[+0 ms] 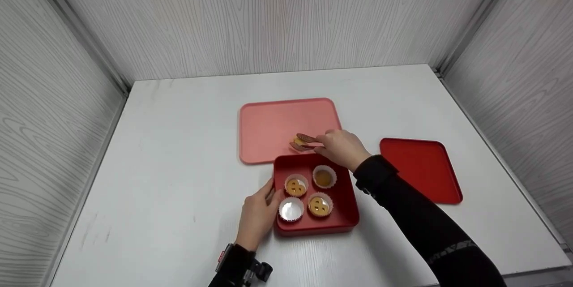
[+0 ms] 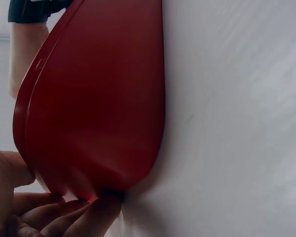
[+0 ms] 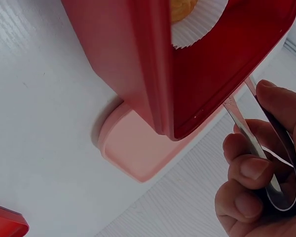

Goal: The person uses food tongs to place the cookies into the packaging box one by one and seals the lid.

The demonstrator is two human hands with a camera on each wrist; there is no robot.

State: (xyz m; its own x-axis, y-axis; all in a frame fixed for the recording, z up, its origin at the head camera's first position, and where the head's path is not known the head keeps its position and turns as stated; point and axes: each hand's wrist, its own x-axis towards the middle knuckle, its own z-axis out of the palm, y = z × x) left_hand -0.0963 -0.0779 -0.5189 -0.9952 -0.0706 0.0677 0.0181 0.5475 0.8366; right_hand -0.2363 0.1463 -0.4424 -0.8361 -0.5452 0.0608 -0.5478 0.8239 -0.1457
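Observation:
My left hand grips the left side of a deep red box, thumb at the rim and fingers along the outer wall. Inside stand several white paper cups. Two of them hold cookies with holes, one at the left and one at the front right; a plain brown cookie lies in the back right cup. The front left cup shows its bare white bottom. Beyond the box's far rim, my right hand holds metal tongs. A yellowish cookie shows between the tong tips, low over the pink tray.
The pink tray lies behind the box, its front edge partly hidden by the box. To the right, a flat red tray or lid rests on the white table. Grey wood-grain panels enclose the table at the back and sides.

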